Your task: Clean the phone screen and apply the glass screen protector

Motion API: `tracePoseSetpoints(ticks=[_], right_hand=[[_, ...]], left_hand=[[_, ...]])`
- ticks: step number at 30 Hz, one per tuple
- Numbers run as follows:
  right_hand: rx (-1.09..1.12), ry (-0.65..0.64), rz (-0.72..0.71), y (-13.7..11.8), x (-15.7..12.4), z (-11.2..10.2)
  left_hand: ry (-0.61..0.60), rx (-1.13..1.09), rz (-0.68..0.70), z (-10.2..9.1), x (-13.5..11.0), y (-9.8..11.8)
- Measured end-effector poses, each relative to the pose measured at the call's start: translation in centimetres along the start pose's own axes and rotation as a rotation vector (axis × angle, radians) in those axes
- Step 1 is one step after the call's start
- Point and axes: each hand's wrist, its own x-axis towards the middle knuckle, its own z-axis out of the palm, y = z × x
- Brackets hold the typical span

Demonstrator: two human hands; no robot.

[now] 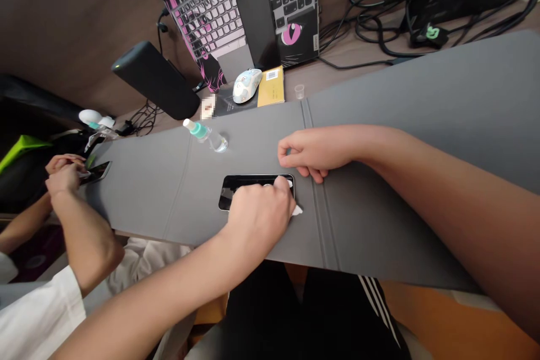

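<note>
A smartphone (228,190) with a dark glass front lies flat on the grey desk mat (177,180). My left hand (262,211) is closed on top of it, knuckles up, and covers much of the screen. The corner of a white wipe (297,210) pokes out from under that hand, beside the phone's edge. My right hand (310,152) rests on the mat to the right of the phone with its fingers curled in. A small bluish spot shows between thumb and forefinger, too small to name. A clear spray bottle (216,140) with a teal collar stands behind the phone.
Behind the mat are a laptop (228,17) with a black phone (258,22) on its keyboard, a mouse (247,85), a yellow packet (271,88), a small clear cap (299,91), a black speaker (156,80) and cables (379,28). At left, another person's hands (65,174) hold a phone.
</note>
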Motion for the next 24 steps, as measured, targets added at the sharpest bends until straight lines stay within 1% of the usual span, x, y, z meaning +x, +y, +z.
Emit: tracePoseSetpoints(ticks=[6,12,14,17,21,24], right_hand=[[0.004,0.005,0.013,-0.6,-0.3,0.0],[-0.003,0.012,0.013,-0.4,-0.2,0.1],[-0.004,0.016,0.009,-0.3,-0.2,0.1],[-0.005,0.015,0.009,-0.3,-0.2,0.1],[-0.009,0.014,0.011,-0.4,-0.2,0.0],[-0.012,0.017,0.007,-0.3,-0.1,0.0]], left_hand=[[0.050,-0.002,-0.013,-0.6,2.1,0.2],[0.061,0.018,-0.073,-0.7,3.1,-0.8],[0.060,0.024,-0.095,-0.6,2.8,-1.2],[0.053,0.030,-0.114,-0.3,1.4,-1.2],[0.037,0.030,-0.102,0.2,-1.0,-0.1],[0.032,0.025,-0.066,0.3,-1.5,0.7]])
